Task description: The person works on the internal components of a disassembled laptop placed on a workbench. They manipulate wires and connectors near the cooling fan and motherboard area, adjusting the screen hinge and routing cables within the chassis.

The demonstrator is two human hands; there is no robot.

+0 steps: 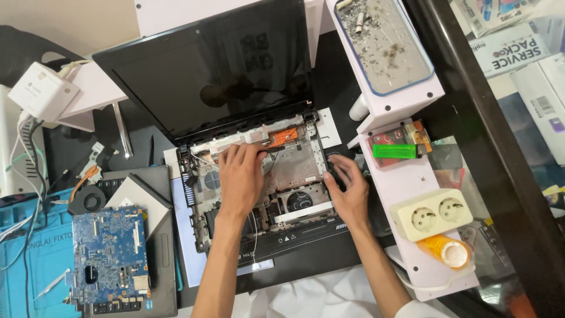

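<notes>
Your left hand (241, 176) and right hand (348, 189) already fill much of the open laptop base (294, 176). The raised screen (206, 70) blocks any reach from behind. A white shelf (412, 176) with a socket block (432, 213) crowds the right edge; a blue circuit board (109, 253) and fan (88, 199) crowd the left. The near side, over white cloth (306, 294), stays open.

Circuit board (109, 256) left of opened laptop (259, 176), socket (432, 213) right.

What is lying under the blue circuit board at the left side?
The blue circuit board lies on a dark grey flat cover, beside a white sheet. What lies beneath the board's middle is covered.
</notes>
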